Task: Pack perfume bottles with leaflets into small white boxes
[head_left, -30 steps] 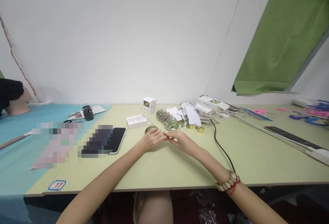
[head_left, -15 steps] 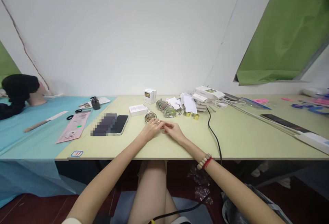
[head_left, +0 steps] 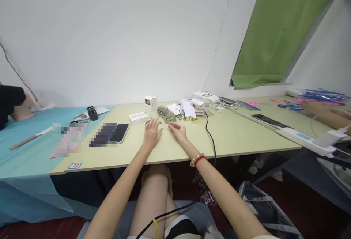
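Observation:
My left hand [head_left: 152, 135] rests on the pale yellow table [head_left: 164, 151] with its fingers spread. Its fingertips partly cover a small round metal-rimmed thing [head_left: 148, 121]. To the right, my right hand [head_left: 178, 133] has thumb and fingers pinched together; whatever they hold is too small to make out. Just beyond them lies a row of round, clear, shiny-rimmed things [head_left: 170, 117] with greenish insides. Two gold-coloured short cylinders [head_left: 188, 118] stand to the right of the row. A flat white box [head_left: 138, 118] lies behind my left hand.
An upright white box [head_left: 150, 103] stands near the wall, and opened white cartons [head_left: 188, 108] are heaped to its right. A phone [head_left: 122, 133] lies at left. A black cable [head_left: 211, 135] crosses the table edge. At far right are a power strip [head_left: 304, 141] and another person's arm [head_left: 326, 116].
My hands have come apart from each other; the left has opened and spread its fingers. My view has turned to the right, bringing another person's arm into sight.

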Action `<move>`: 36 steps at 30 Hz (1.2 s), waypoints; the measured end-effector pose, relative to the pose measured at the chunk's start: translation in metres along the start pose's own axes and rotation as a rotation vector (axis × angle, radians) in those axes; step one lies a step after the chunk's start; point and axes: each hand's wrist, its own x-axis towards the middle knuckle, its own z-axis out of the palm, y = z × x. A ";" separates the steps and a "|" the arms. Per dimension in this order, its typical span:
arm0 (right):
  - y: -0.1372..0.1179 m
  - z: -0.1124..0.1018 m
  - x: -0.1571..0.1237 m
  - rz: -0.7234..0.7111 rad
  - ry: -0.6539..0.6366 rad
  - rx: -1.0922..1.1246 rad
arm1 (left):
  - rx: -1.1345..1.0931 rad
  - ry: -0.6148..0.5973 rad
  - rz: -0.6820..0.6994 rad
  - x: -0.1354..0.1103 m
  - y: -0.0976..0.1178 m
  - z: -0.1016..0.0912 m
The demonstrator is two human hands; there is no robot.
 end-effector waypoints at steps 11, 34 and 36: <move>0.001 -0.042 0.024 -0.052 0.382 -0.289 | -0.108 0.086 -0.624 -0.004 -0.025 0.007; 0.010 -0.041 0.024 -0.095 0.259 -0.473 | -0.398 -0.252 -0.399 -0.001 -0.019 0.001; 0.009 -0.040 0.025 -0.093 0.266 -0.501 | -0.385 -0.256 -0.405 -0.002 -0.017 0.000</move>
